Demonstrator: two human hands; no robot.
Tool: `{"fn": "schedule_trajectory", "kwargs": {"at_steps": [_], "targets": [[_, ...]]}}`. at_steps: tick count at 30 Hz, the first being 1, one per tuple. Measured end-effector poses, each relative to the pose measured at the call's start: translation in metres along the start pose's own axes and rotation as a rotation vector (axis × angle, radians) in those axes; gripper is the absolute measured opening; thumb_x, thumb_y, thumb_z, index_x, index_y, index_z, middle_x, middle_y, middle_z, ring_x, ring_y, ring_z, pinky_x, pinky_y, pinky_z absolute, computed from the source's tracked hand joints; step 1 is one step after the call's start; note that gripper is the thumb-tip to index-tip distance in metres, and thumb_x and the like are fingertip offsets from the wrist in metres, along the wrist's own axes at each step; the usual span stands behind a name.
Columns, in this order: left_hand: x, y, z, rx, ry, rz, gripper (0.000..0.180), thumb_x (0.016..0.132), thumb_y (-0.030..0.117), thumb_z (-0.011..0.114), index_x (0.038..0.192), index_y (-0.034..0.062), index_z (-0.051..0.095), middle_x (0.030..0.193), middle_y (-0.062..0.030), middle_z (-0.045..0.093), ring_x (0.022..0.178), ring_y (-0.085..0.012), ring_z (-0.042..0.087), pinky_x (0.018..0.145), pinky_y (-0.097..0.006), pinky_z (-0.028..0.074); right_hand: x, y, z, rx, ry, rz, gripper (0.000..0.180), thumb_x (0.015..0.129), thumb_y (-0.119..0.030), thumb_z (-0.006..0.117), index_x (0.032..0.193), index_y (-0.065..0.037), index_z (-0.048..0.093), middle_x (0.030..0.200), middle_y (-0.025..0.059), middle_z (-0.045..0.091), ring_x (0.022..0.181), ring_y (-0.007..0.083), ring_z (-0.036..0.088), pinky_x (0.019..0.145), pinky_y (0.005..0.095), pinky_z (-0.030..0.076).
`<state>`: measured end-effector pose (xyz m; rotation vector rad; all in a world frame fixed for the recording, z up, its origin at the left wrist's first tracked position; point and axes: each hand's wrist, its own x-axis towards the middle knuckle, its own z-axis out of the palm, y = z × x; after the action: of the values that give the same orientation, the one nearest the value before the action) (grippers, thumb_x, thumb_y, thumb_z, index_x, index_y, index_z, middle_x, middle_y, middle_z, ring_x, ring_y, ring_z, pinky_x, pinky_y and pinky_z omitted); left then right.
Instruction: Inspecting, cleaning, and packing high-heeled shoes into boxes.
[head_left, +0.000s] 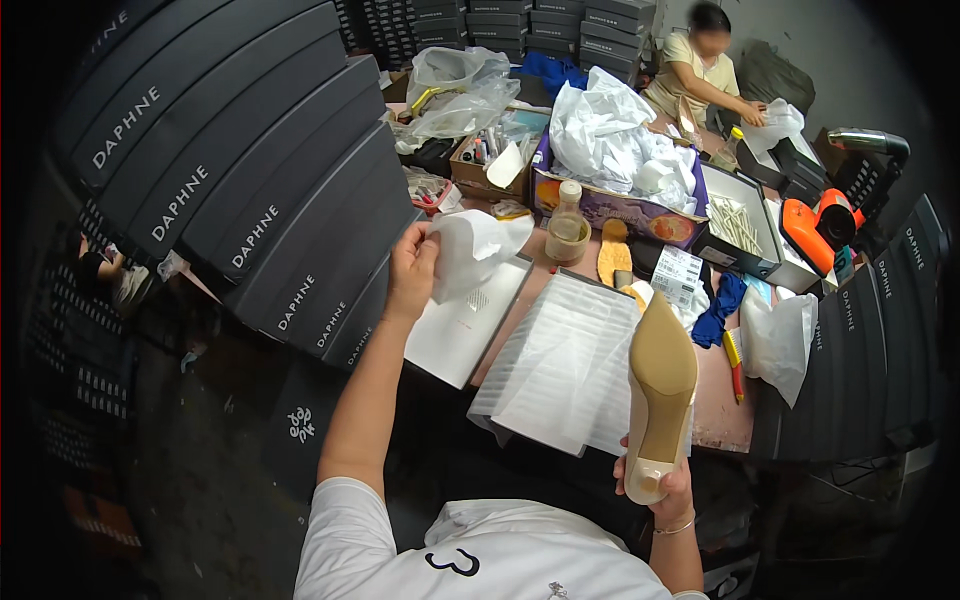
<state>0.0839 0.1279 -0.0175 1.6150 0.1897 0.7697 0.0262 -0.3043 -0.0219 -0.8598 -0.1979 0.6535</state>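
Note:
My left hand (411, 270) is closed on a crumpled white paper sheet (472, 248), raised over the left of the table. Below the paper lies a white-faced box lid (457, 335). At the right, my right hand (673, 490) grips a pointed pale shoe (663, 365) by its heel end, with the tan sole turned toward me and the toe pointing away. Most of the shoe's upper is hidden behind the sole. Between my hands, thin white wrapping sheets (560, 360) lie over an open shoe box, whose contents I cannot make out.
Dark shoe boxes (290, 200) stack high at the left, others (850, 340) at the right. Behind the table's middle stand a glue bottle (567, 205), a carton of crumpled paper (610, 130), a box of sticks (733, 222) and an orange heat gun (805, 235). A co-worker (705, 70) handles paper at the back right.

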Motion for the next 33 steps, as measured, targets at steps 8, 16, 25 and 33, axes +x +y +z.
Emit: {"fn": "schedule_trajectory", "kwargs": {"at_steps": [8, 16, 25, 33], "targets": [[0.028, 0.119, 0.001, -0.450, -0.419, -0.287, 0.015, 0.094, 0.012, 0.055, 0.105, 0.0029, 0.059, 0.093, -0.0022, 0.065, 0.079, -0.0072, 0.063, 0.070, -0.022, 0.051, -0.005, -0.024, 0.002, -0.054, -0.280, -0.073, 0.076, 0.062, -0.030, 0.081, 0.118, 0.011, 0.050, 0.094, 0.0199, 0.062, 0.078, 0.0301, 0.066, 0.069, 0.0401, 0.056], [0.050, -0.062, -0.014, 1.069, -0.195, 0.161, 0.034, 0.084, 0.009, 0.062, 0.117, 0.0017, 0.059, 0.109, -0.0138, 0.061, 0.097, -0.0284, 0.060, 0.088, -0.041, 0.047, 0.009, 0.004, 0.010, -0.303, -0.182, 0.109, 0.074, 0.068, -0.030, 0.079, 0.123, 0.008, 0.048, 0.103, 0.0147, 0.062, 0.089, 0.0232, 0.066, 0.079, 0.0345, 0.055], [-0.090, -0.026, -0.029, 0.864, -0.887, 0.075, 0.044, 0.075, 0.014, 0.066, 0.116, 0.0023, 0.061, 0.118, -0.0181, 0.055, 0.115, -0.0344, 0.049, 0.100, -0.041, 0.040, 0.009, 0.016, -0.010, -0.332, -0.078, 0.130, 0.076, 0.066, -0.040, 0.079, 0.119, 0.005, 0.049, 0.092, 0.0140, 0.062, 0.078, 0.0243, 0.067, 0.069, 0.0348, 0.056], [-0.114, -0.076, -0.004, 0.862, -0.638, 0.186, 0.019, 0.086, 0.015, 0.063, 0.101, 0.0055, 0.069, 0.088, -0.0127, 0.063, 0.086, -0.0278, 0.060, 0.073, -0.038, 0.048, 0.022, 0.026, 0.007, 0.083, -0.155, 0.180, 0.078, 0.072, -0.044, 0.074, 0.126, 0.002, 0.044, 0.100, 0.0163, 0.060, 0.083, 0.0255, 0.065, 0.057, 0.0321, 0.056]]}}
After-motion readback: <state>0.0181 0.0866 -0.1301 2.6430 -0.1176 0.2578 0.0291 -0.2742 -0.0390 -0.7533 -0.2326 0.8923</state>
